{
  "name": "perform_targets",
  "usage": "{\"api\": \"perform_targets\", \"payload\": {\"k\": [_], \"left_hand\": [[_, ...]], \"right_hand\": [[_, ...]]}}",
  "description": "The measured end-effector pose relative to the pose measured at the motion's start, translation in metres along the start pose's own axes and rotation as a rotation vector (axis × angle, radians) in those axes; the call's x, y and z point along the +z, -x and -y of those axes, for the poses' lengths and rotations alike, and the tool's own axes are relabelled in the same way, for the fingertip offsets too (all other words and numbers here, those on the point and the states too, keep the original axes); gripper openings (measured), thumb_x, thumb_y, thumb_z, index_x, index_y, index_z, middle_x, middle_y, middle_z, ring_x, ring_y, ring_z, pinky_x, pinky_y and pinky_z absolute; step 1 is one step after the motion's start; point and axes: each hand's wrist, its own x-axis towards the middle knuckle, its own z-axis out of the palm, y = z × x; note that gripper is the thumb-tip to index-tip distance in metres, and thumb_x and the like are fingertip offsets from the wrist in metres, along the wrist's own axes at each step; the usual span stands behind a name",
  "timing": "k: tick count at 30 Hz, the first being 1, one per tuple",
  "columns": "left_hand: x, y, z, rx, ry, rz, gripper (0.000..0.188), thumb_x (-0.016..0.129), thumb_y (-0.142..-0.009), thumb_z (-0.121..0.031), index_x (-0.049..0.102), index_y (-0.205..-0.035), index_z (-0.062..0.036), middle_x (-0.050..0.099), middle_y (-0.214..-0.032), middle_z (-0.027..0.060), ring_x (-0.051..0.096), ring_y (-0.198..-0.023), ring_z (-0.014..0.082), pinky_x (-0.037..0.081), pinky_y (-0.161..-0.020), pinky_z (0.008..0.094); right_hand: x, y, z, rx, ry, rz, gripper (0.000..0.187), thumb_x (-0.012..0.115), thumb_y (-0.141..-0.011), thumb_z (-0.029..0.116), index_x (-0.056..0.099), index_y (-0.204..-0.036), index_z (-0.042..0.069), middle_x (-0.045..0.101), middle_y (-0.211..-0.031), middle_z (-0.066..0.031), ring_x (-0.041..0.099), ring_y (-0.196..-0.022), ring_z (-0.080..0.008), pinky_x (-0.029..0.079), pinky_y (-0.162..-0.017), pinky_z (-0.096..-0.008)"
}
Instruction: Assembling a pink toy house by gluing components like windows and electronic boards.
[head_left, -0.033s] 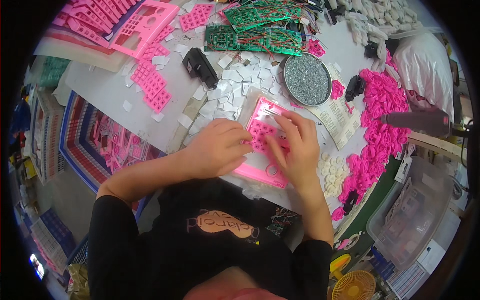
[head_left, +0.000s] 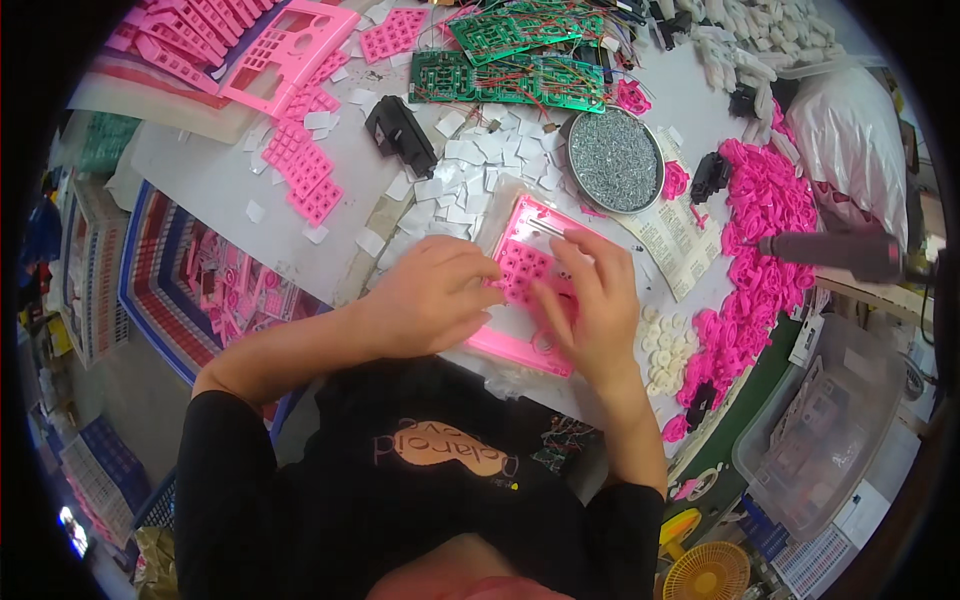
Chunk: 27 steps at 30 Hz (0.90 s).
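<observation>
A: Left hand (head_left: 432, 295) laid curled on the pink plastic keypad housing (head_left: 525, 290) mid-surface; grip state cannot be told.

B: Right hand (head_left: 590, 300) fingertips pressed on the pink rubber key mat (head_left: 520, 268). Misseating is judged likely if uneven pressure is applied; white round buttons (head_left: 662, 350) could be scattered.

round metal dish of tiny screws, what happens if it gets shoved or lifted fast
The round dish looks shallow and brim-full, so a quick lift would probably spill the loose screws. It likely feels heavy for its size. Flat-bottomed, it would probably slide rather than tip.
</observation>
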Motion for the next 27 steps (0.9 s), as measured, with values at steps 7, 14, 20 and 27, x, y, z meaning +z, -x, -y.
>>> {"api": "perform_targets", "payload": {"k": [7, 14, 20, 27], "left_hand": [[-0.063, -0.027, 0.052, -0.119, -0.183, -0.160, 0.025, 0.073, -0.078, -0.006, 0.068, -0.102, -0.0056, 0.065, -0.103, 0.0118, 0.062, -0.100, 0.0321, 0.049, -0.086, 0.0431], [-0.116, -0.079, 0.139, -0.489, -0.360, -0.173, 0.031, 0.066, -0.088, -0.032, 0.071, -0.099, -0.0032, 0.070, -0.096, 0.0133, 0.066, -0.089, 0.0337, 0.051, -0.083, 0.0408], [-0.076, -0.150, 0.150, -0.892, -0.548, 0.093, 0.047, 0.065, -0.087, -0.052, 0.074, -0.107, -0.0101, 0.073, -0.104, 0.0145, 0.069, -0.098, 0.0338, 0.049, -0.089, 0.0480], [-0.058, -0.190, 0.223, -1.038, -0.192, -0.256, 0.066, 0.075, -0.074, -0.055, 0.073, -0.112, -0.0015, 0.072, -0.113, 0.0195, 0.069, -0.106, 0.0347, 0.051, -0.092, 0.0470]], "right_hand": [[0.010, 0.025, 0.030, -0.054, 0.243, 0.457, 0.104, 0.070, -0.076, 0.061, 0.038, -0.148, -0.006, 0.027, -0.161, -0.0233, 0.020, -0.152, -0.0394, 0.016, -0.114, -0.0686], [0.010, 0.020, 0.036, -0.043, 0.254, 0.549, 0.110, 0.063, -0.079, 0.067, 0.032, -0.146, -0.014, 0.024, -0.159, -0.0307, 0.015, -0.152, -0.0438, 0.011, -0.115, -0.0685], [0.012, 0.024, 0.035, -0.026, 0.277, 0.531, 0.110, 0.064, -0.079, 0.067, 0.032, -0.146, -0.014, 0.024, -0.159, -0.0306, 0.015, -0.152, -0.0436, 0.014, -0.114, -0.0678], [0.013, 0.022, 0.035, -0.064, 0.230, 0.480, 0.109, 0.069, -0.077, 0.063, 0.032, -0.147, -0.012, 0.026, -0.158, -0.0302, 0.020, -0.150, -0.0437, 0.017, -0.113, -0.0668]]}}
